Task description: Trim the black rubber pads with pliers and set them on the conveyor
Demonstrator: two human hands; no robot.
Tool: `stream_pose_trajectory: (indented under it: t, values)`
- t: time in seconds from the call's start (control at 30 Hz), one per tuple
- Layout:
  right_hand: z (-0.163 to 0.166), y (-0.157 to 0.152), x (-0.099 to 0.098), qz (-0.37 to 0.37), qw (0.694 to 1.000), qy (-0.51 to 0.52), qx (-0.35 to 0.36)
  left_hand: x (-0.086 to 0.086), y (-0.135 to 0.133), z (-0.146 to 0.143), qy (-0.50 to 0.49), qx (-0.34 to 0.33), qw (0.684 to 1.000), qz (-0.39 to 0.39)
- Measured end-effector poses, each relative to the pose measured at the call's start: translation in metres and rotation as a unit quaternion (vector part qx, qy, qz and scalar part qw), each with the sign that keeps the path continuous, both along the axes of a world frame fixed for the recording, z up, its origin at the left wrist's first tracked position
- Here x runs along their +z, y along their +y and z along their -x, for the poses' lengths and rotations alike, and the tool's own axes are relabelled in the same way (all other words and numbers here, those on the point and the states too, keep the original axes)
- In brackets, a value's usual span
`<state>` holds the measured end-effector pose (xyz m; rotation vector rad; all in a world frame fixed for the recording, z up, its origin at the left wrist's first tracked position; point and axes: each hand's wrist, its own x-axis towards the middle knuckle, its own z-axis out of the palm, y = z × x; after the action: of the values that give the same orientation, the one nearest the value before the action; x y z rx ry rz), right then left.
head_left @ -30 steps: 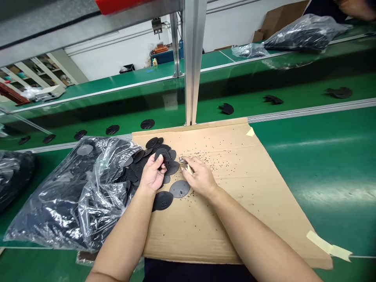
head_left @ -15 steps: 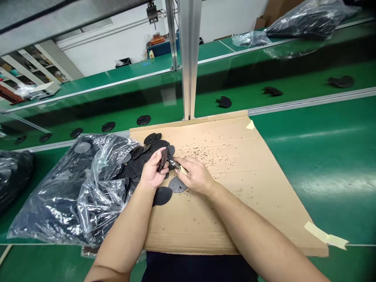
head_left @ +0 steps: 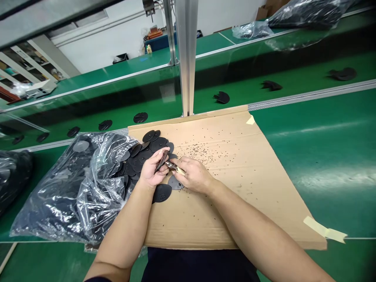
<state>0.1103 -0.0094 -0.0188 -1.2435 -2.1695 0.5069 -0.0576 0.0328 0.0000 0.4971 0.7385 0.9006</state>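
My left hand is closed round a black plastic disc, held on edge above the cardboard sheet. My right hand grips a small metal cutter with a pale handle, its tip touching the disc's edge. A heap of black discs spills from a clear plastic bag just left of my hands. Two loose discs lie flat on the cardboard below my hands.
Small black trimmings are scattered over the cardboard. Behind it an aluminium post stands upright. On the green conveyor belt beyond lie several single black discs. More filled bags sit at far right and far left.
The left hand turned its disc from nearly flat to on edge and the cutter closed in on it. The camera tilted down a little, so everything shifted up in view.
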Motion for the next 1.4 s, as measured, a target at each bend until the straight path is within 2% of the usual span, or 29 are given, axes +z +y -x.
stream_pose_trajectory:
  t: [0.53,0.83,0.93,1.03,1.13,1.23,1.3,1.4]
  values:
    - [-0.003,0.0,0.002,-0.002,0.999,-0.03,0.011,0.001,-0.001,-0.002,0.036,-0.004,0.999,-0.02]
    - [-0.007,0.002,0.007,0.044,0.996,-0.074,0.027,-0.003,-0.002,-0.003,0.061,-0.017,0.998,-0.022]
    - [-0.005,0.001,0.007,0.061,0.997,-0.033,0.028,-0.004,-0.001,-0.002,0.044,-0.021,0.999,-0.015]
    - [-0.001,0.0,0.005,0.102,0.991,0.076,0.029,-0.003,0.0,0.001,-0.017,-0.032,0.999,0.009]
    - [-0.001,0.001,0.003,0.124,0.979,0.164,-0.013,-0.002,0.0,0.004,-0.078,-0.025,0.996,0.04]
    - [-0.007,0.003,0.005,0.082,0.986,0.129,-0.058,-0.001,0.0,0.006,-0.116,-0.006,0.991,0.059]
    - [-0.011,0.003,0.009,0.078,0.994,0.07,-0.015,-0.001,0.0,0.006,-0.14,0.013,0.987,0.073]
    - [-0.012,0.0,0.014,0.088,0.99,0.008,0.114,-0.001,0.0,0.006,-0.176,0.038,0.979,0.099]
